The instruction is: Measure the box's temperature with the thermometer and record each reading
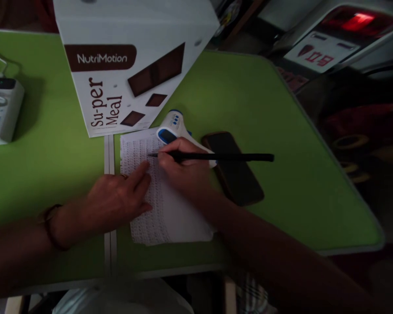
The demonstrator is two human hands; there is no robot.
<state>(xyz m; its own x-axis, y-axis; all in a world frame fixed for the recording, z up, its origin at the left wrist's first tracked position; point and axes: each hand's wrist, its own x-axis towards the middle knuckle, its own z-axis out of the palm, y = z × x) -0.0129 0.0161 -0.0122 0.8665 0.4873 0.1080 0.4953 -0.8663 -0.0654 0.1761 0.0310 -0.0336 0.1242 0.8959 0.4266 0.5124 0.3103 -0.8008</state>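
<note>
A sheet of paper (pixel 183 222) covered in rows of small handwriting on its left part lies on the green table. My right hand (pixel 186 168) is closed around a long black pen (pixel 229 157), its tip touching or just above the written rows. My left hand (pixel 121 196) rests on the sheet's left side, fingers stretched toward the pen tip, holding nothing. Just beyond my right hand lies a white and blue infrared thermometer (pixel 173 124), its handle partly hidden by the hand and pen. It overlaps a dark phone (pixel 237 174) to the right.
Behind the paper stands a large white NutriMotion box (pixel 101 87). A white power adapter (pixel 11 113) with a cable is at the left. The folding table (pixel 281 131) ends at the right edge, past which a device with a red light (pixel 360 22) stands.
</note>
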